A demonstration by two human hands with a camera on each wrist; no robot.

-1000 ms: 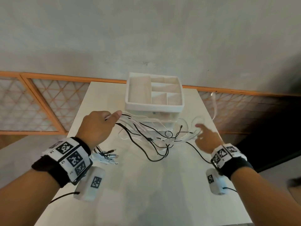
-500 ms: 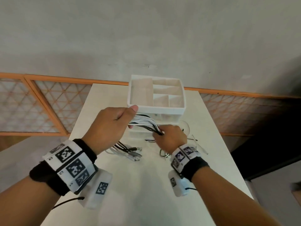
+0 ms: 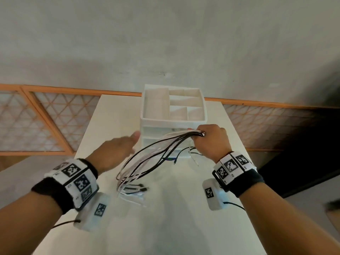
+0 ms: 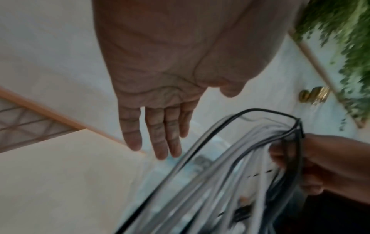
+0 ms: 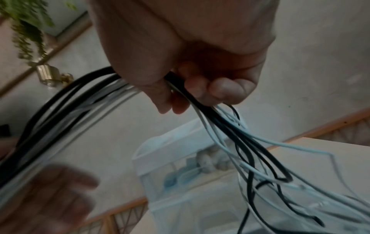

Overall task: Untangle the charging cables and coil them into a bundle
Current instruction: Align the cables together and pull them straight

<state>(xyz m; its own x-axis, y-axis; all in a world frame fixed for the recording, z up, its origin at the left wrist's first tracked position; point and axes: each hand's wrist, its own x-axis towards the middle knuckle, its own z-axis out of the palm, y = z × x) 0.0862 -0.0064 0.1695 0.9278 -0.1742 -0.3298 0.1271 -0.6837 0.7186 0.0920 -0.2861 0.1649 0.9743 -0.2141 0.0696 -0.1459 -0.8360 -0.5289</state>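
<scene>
Many cables [image 3: 156,153] run in my right hand [image 3: 211,142], gripped tight at the top. They hang slanting down to my left, ends on the worktop [image 3: 165,227]. My left hand [image 3: 114,153], flat and spread, seems nearest their middle.

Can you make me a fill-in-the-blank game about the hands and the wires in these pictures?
1. The cables are gripped by the ____ hand.
2. The left hand has its fingers ____ and holds nothing.
3. The cables come in two colours, white and ____.
4. The organizer behind the hands is ____ in colour.

Missing words: right; open; black; white
</scene>
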